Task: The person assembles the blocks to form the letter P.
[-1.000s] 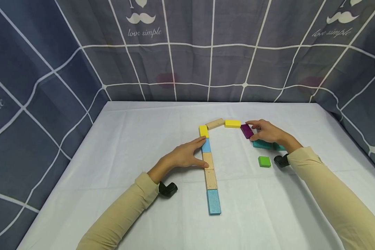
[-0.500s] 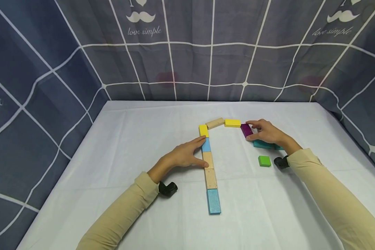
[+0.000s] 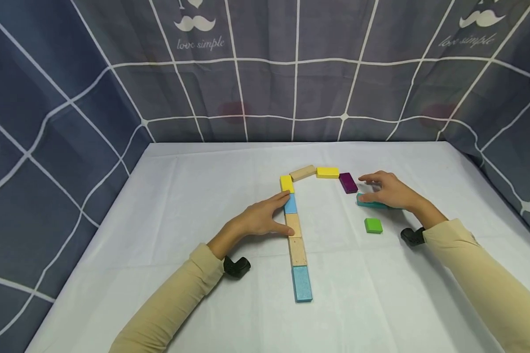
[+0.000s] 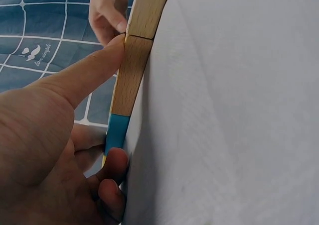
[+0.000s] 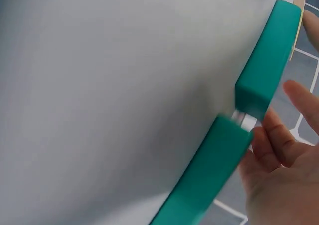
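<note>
our right hand (image 3: 390, 190), spread loosely and gripping nothing, hung by the teal blocks (image 5: 202, 172), which we judged needed light, level nudges.

Left hand (image 3: 259, 219) and right hand (image 3: 390, 190), each with its thumb (image 3: 282, 229) parted from its fingers (image 3: 279, 198).
The tan-sleeved left forearm (image 3: 172, 304) slants up from the bottom left of the head view, its hand near the centre, fingers extended toward the right; the tan-sleeved right forearm (image 3: 481, 279) rises from the lower right corner, its hand right of centre and slightly higher, pointing left, fingers gently bent.
</note>
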A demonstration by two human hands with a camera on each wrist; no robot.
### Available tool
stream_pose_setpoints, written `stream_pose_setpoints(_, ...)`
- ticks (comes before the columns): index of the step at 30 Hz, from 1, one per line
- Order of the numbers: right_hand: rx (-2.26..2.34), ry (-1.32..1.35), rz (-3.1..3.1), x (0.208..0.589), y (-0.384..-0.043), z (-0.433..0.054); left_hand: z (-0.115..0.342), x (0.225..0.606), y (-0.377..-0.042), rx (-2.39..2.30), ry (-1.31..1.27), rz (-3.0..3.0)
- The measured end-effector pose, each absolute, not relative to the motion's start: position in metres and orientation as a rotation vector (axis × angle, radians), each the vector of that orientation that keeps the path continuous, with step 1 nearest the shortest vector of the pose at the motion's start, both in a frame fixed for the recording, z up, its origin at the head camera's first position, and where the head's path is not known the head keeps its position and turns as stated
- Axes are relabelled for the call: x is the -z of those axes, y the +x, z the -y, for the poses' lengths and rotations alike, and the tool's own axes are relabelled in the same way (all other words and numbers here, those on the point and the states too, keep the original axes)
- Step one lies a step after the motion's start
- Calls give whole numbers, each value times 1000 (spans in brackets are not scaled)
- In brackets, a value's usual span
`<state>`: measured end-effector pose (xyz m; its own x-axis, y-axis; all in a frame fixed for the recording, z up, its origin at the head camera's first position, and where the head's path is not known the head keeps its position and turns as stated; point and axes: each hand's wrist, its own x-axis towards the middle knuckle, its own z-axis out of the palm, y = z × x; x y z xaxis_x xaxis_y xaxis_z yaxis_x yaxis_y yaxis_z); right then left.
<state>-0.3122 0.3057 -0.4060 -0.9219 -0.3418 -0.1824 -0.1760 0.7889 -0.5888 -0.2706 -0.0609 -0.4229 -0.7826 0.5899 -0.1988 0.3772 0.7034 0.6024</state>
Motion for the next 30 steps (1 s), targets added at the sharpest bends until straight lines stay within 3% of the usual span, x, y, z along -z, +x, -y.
stream_pose_setpoints(14,771,-527,-2764,405,-291,-326,61,422,-270,-802,733,-2526)
stream_pose_setpoints(30,741,-801,-2790,398,-287,-291,61,423,-271,-809,726,-2520)
